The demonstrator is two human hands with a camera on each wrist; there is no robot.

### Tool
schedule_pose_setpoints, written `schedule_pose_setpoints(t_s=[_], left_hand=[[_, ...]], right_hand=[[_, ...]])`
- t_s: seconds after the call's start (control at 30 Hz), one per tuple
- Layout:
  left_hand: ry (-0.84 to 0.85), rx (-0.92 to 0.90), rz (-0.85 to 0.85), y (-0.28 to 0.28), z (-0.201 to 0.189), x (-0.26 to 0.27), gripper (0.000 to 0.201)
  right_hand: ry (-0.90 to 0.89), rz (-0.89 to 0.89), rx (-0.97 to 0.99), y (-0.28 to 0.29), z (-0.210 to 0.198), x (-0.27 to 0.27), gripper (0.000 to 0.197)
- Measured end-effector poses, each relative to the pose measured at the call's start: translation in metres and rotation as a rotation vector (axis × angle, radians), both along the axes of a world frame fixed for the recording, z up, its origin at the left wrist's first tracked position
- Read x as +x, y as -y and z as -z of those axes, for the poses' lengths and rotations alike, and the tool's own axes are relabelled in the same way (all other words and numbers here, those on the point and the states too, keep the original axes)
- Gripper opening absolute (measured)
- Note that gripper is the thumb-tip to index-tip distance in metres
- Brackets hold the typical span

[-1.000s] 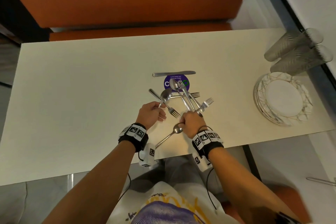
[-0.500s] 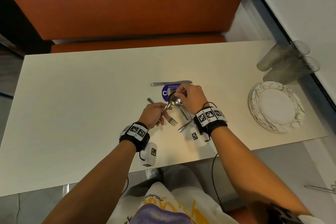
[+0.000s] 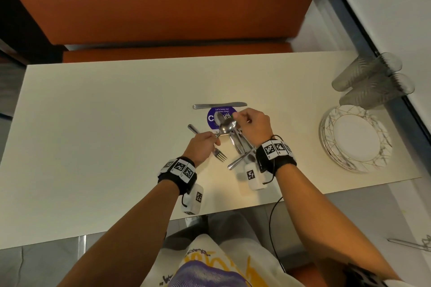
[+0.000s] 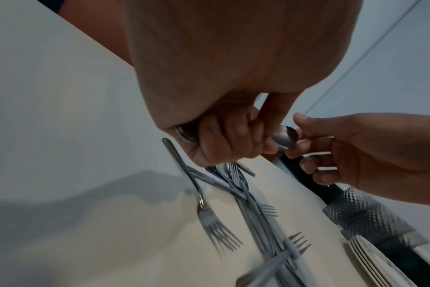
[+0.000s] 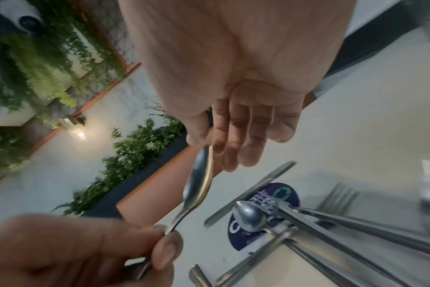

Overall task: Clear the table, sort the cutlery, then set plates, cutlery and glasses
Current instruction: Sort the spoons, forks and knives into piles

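My left hand grips the handle of a steel spoon a little above the cream table. My right hand pinches that spoon's bowl between thumb and forefinger. In the right wrist view the bowl stands on edge under my right fingertips, with the left hand at its handle. Below lies a crossed pile of forks and spoons. One fork lies by my left hand, and a knife lies beyond a purple sticker.
A stack of patterned plates sits at the table's right end, with two ribbed glasses behind it against the wall. An orange bench runs along the far side. The table's left half is bare.
My right hand left the near side of the pile and came up to the bowl of the spoon in my left hand. The left hand stayed in place.
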State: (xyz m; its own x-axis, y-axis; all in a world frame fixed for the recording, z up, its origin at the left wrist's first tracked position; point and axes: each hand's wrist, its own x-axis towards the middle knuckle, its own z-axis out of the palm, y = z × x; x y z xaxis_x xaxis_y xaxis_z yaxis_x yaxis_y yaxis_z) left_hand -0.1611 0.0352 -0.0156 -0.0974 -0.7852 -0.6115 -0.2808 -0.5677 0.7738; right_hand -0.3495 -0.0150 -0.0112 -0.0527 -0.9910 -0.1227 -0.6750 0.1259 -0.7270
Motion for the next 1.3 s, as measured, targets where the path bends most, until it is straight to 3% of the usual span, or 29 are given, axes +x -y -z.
schedule_pose_setpoints(t_s=[0.13,0.3,0.43,0.57,1.0,1.3], left_hand=[[0.048,-0.008,0.050,-0.006,0.005,-0.008,0.024],[0.081,0.000,0.087,-0.013,0.014,-0.013,0.031],[0.070,0.023,0.068,-0.015,0.025,-0.015,0.036],[0.071,0.030,0.066,-0.015,0.027,-0.017,0.035],[0.097,0.001,0.036,-0.008,0.028,-0.016,0.033],[0.095,-0.012,0.010,0.001,0.027,-0.020,0.030]], right_hand=[[-0.145,0.131,0.135,-0.023,0.029,-0.038,0.010],[-0.246,0.271,0.294,-0.055,0.050,-0.062,0.028],[-0.235,0.236,0.428,-0.068,0.053,-0.061,0.027],[-0.216,0.176,0.578,-0.076,0.059,-0.054,0.044],[-0.241,0.254,0.591,-0.055,0.042,-0.073,0.015],[-0.245,0.281,0.543,-0.052,0.021,-0.091,0.005]])
